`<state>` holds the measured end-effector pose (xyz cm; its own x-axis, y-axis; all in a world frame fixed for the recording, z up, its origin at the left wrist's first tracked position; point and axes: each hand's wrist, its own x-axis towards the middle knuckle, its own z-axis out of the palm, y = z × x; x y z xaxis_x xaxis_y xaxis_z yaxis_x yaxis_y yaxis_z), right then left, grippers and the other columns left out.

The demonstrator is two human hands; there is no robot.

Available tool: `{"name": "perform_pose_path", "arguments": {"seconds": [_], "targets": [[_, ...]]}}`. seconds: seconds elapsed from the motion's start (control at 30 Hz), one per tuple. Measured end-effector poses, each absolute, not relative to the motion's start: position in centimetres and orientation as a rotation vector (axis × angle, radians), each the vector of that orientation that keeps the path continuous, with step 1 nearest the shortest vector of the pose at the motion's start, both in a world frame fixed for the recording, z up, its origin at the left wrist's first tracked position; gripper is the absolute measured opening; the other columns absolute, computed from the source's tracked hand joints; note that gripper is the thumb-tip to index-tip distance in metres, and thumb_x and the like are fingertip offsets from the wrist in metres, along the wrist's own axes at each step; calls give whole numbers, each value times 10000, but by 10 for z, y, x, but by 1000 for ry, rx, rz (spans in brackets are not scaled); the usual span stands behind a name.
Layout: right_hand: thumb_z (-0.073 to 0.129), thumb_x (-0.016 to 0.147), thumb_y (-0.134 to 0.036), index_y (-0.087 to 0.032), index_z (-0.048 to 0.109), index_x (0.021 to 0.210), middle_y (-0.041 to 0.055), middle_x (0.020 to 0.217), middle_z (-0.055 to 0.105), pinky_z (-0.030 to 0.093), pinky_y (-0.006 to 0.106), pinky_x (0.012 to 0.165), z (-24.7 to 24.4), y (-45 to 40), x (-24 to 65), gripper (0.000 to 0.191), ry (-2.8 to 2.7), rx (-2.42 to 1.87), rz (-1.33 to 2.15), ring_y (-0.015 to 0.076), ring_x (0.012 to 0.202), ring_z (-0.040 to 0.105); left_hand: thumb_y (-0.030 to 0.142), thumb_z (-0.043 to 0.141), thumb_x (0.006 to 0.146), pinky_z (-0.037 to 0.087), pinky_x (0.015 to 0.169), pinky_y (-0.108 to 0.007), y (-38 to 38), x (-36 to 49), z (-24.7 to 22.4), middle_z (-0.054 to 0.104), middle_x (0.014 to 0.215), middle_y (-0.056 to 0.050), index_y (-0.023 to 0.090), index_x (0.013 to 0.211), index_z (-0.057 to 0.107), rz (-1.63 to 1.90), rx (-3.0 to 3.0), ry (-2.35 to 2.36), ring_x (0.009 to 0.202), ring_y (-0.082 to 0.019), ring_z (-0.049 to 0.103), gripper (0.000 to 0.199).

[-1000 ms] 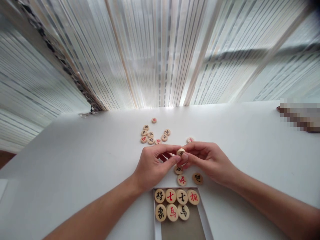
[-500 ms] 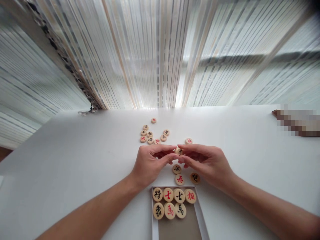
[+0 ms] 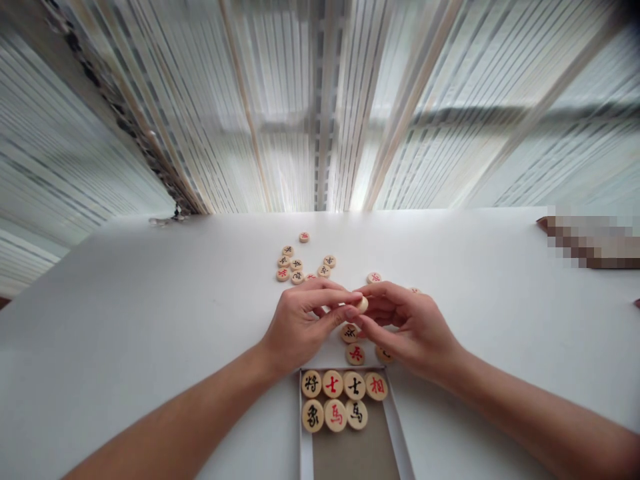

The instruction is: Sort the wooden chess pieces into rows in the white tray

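Observation:
My left hand [image 3: 305, 320] is closed, pinching a wooden Chinese chess piece [image 3: 363, 305] between thumb and fingertips. The piece stands tilted with its pale side towards me, so its character is hidden. Around its right side curve the parted fingers of my right hand [image 3: 407, 319]; whether they touch it I cannot tell. Just below the hands lie a black-marked piece [image 3: 349, 333] and a red-marked piece [image 3: 355, 353]. Another piece [image 3: 385, 353] is partly covered by my right hand. Nearest me, an open box [image 3: 406, 460] holds several pieces in two rows, red and black.
Several loose pieces [image 3: 297, 265] lie in a cluster beyond my left hand, with a red one [image 3: 304, 237] farther back. Past my right hand lies another red piece [image 3: 374, 277]. A blurred brown-edged object [image 3: 590, 250] rests at the right of the white table [image 3: 150, 320]. Striped curtains [image 3: 280, 133] hang behind.
The held piece has turned, so its marked face no longer shows. My right thumb and fingers have spread a little around it. The whole view has shifted slightly.

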<state>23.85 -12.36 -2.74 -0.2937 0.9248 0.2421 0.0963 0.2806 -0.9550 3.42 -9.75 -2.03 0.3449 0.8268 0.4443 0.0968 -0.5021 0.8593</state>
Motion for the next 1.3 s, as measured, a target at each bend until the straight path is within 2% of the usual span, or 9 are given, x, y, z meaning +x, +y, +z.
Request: {"name": "perform_pose_path", "arguments": {"seconds": [0.23,0.37,0.43,0.67,0.77,0.87,1.0,1.1,1.3], "targets": [[658,1054,-304,-205,680,1343,101,1087,803,707,311,734,-22,-128,233,306,-1511,-801,1378,201,925,785,245,859,889,565,600,-179,-99,33,-21,788,985,-52,194,1080,842,1260,1866,879,748,-107,714,198],[683,1047,-345,-235,685,1411,75,1043,822,705,287,693,-17,-127,233,379,-1394,-772,1565,166,793,789,251,855,894,573,600,-202,-100,33,-22,800,937,-71,161,1075,845,1333,1935,869,793,-142,725,202],[702,1035,-376,-237,705,1403,87,1075,823,700,285,681,-16,-126,234,394,-1338,-790,1653,182,815,803,248,845,903,575,602,-219,-100,33,-22,805,919,-80,159,1066,851,1340,1957,876,818,-163,723,186],[746,1000,-390,-218,765,1313,104,1072,825,673,275,659,-16,-120,236,357,-1188,-793,1760,191,810,801,188,848,888,589,605,-228,-100,32,-24,802,975,-85,182,1125,844,1278,1969,865,784,-154,701,237],[771,977,-398,-191,759,1276,101,994,826,658,260,629,-14,-119,236,364,-1181,-794,1744,216,857,807,174,849,883,588,606,-226,-100,32,-24,805,970,-79,184,1129,840,1260,1962,870,773,-149,705,246],[807,945,-420,-168,728,1256,80,880,814,635,253,614,-14,-119,235,408,-1240,-825,1705,197,783,792,169,860,871,589,611,-223,-100,32,-23,799,904,-59,172,1119,836,1261,1969,862,711,-129,692,250],[944,793,-416,-160,730,1055,36,763,787,611,250,593,-15,-120,234,424,-1273,-911,1651,163,645,750,127,830,880,578,581,-209,-102,33,-22,794,878,-47,168,1089,835,1248,2027,811,630,-99,651,213],[998,698,-437,-160,730,865,46,733,790,623,264,598,-17,-120,235,420,-1248,-1008,1602,177,624,754,110,790,899,577,576,-206,-104,34,-22,806,918,-68,171,1070,835,1232,2058,801,662,-110,669,188],[951,748,-504,-176,815,816,61,684,792,625,250,562,-19,-119,240,362,-1315,-1090,1494,182,584,738,128,789,886,573,564,-216,-106,36,-20,798,874,-70,157,1073,834,1212,2016,819,663,-124,677,195]]}}
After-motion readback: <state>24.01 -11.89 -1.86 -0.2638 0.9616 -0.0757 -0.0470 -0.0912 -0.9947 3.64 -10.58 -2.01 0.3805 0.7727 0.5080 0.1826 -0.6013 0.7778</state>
